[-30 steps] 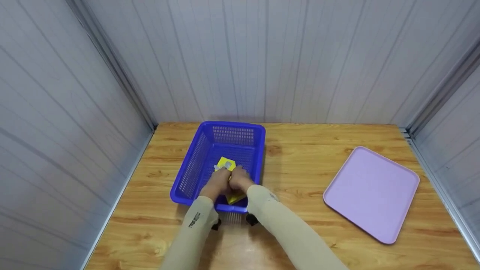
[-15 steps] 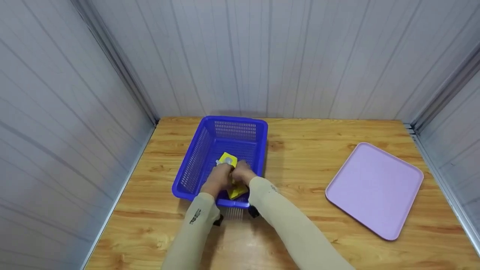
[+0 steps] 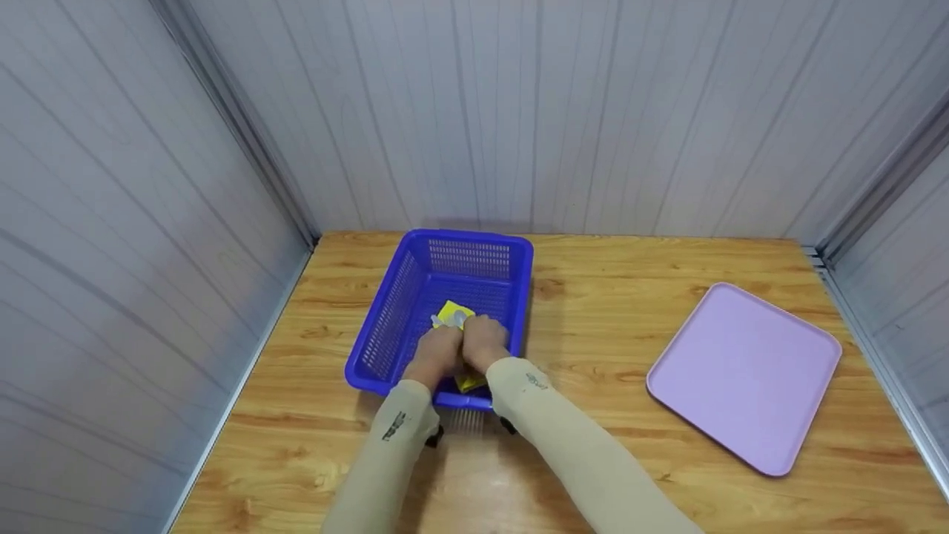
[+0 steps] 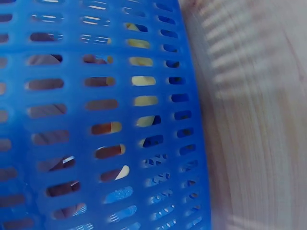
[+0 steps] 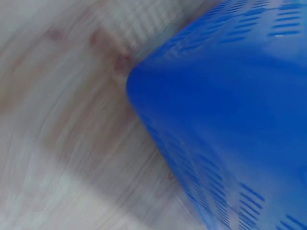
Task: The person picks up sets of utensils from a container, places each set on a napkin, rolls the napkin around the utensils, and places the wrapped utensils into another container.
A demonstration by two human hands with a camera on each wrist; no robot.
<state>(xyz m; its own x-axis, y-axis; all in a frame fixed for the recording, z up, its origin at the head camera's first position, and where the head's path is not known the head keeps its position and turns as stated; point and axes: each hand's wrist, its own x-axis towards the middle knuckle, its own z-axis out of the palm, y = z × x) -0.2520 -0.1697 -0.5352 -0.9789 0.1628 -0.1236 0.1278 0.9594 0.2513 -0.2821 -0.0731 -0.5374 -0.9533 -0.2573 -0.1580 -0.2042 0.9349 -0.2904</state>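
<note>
In the head view both hands reach over the near rim into a blue slotted plastic basket [image 3: 474, 285]. My left hand [image 3: 437, 352] and right hand [image 3: 484, 341] are side by side, knuckles up, with curled fingers gripping a yellow packet [image 3: 457, 305] that has a grey-white patch on it. The packet's far end shows beyond the knuckles, and its near end pokes out below the right hand; its middle is hidden. Through the slots of the basket wall [image 4: 122, 62] in the left wrist view, bits of yellow and parts of a hand show. Only the basket's outer corner [image 5: 192, 91] fills the right wrist view.
A pale purple square tray [image 3: 745, 378] lies turned at an angle to the right of the basket. Both stand on a wood-grain table [image 3: 593, 311]. Panelled walls [image 3: 563, 111] close in the back and both sides.
The right hand has shifted up and forward beside the left, covering more of the packet. The packet stays inside the basket. The head view has moved slightly.
</note>
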